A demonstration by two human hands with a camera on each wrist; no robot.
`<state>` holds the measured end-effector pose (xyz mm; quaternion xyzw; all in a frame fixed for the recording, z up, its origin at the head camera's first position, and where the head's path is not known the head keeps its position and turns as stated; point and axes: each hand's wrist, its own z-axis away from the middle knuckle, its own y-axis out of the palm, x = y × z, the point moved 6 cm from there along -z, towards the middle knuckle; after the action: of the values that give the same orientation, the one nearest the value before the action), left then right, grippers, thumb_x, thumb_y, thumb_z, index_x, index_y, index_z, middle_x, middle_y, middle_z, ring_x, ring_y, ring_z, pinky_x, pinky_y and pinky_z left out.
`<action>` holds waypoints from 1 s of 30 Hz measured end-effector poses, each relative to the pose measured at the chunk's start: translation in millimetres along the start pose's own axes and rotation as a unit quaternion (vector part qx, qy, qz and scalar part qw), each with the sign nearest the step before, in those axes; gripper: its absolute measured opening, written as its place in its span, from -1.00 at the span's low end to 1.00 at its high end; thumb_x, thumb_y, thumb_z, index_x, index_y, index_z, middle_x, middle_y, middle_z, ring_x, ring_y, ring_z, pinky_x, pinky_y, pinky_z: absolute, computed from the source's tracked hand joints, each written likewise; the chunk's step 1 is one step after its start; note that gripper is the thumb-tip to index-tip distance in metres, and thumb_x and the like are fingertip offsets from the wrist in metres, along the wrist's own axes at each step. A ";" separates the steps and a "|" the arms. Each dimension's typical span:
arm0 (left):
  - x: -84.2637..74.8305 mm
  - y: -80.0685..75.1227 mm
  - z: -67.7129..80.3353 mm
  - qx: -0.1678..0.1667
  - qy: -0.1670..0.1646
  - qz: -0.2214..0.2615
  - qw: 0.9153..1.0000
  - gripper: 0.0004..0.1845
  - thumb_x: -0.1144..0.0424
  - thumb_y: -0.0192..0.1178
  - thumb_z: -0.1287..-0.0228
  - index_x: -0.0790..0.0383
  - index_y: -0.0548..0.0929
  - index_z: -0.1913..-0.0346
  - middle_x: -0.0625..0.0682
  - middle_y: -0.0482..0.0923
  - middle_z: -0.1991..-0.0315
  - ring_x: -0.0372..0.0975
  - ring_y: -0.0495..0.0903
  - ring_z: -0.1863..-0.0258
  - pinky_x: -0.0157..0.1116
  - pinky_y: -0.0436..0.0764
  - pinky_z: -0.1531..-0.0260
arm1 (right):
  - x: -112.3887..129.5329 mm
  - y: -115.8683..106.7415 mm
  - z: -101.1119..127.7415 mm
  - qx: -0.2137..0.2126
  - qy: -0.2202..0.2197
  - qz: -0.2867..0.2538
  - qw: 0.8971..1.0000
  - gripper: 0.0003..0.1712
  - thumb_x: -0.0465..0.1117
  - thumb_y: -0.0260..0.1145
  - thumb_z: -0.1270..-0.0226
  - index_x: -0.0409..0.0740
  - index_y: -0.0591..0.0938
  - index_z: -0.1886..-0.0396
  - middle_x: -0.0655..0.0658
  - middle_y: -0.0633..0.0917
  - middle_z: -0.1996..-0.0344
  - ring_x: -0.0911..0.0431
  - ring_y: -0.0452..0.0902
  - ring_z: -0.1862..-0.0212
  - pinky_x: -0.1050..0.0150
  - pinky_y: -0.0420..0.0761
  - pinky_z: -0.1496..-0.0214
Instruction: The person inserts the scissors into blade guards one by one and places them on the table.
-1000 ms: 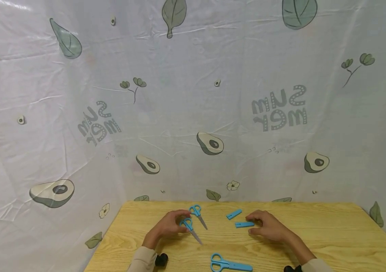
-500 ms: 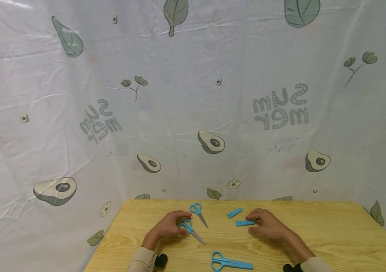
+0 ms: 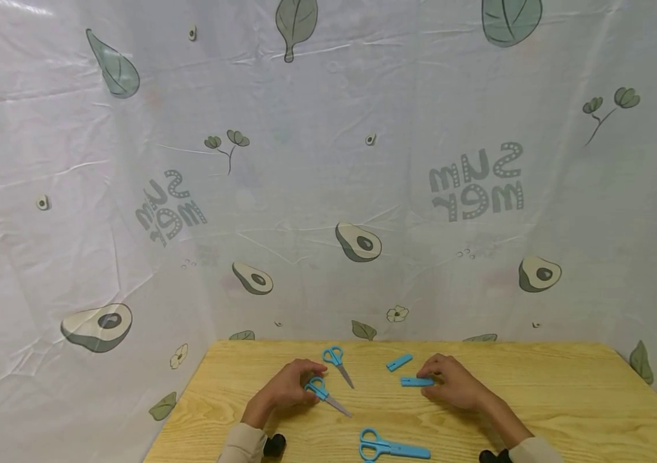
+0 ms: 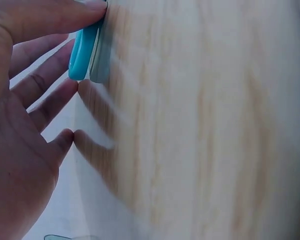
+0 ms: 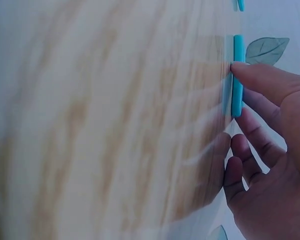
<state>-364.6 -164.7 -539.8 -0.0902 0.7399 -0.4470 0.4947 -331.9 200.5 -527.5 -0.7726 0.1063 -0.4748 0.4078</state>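
Observation:
In the head view my left hand [image 3: 289, 387] holds a small pair of scissors [image 3: 320, 388] by its light-blue handle, blades bare and pointing right toward me. The left wrist view shows my thumb against the blue handle [image 4: 85, 52], low over the tabletop; the blades are out of sight there. A second pair of bare-bladed scissors [image 3: 336, 363] lies just beyond. On the right, my right hand [image 3: 457, 384] pinches a blue blade cover [image 3: 412, 382] between thumb and fingers; its cover [image 5: 237, 82] is at the table surface in the right wrist view.
Another blue blade cover [image 3: 399, 363] lies behind the held one. Nearer me is a third pair of scissors [image 3: 374, 445], its blades inside a blue cover [image 3: 410, 451]. A printed curtain [image 3: 316, 302] stands behind the wooden table [image 3: 565, 392].
The scissors in my left hand have turned slightly, their blade tips swinging right. My right hand stays on the blade cover, almost still. The other scissors and cover have not moved.

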 end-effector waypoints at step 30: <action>-5.3 -3.8 11.2 -0.026 -0.011 -0.004 1.000 -0.46 0.30 0.61 -0.04 0.20 0.79 -0.17 0.05 0.73 -0.10 -0.23 0.64 -0.01 -0.24 0.68 -0.10 | 2.0 0.5 5.7 -0.001 0.061 -0.022 0.998 -0.85 -0.22 0.50 -0.42 -0.13 0.78 0.08 -0.02 0.78 0.13 0.22 0.64 0.13 0.33 0.64 0.13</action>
<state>-354.1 -170.3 -534.7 -0.1106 0.7455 -0.4284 0.4985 -326.1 202.1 -527.8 -0.7449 0.1145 -0.5299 0.3888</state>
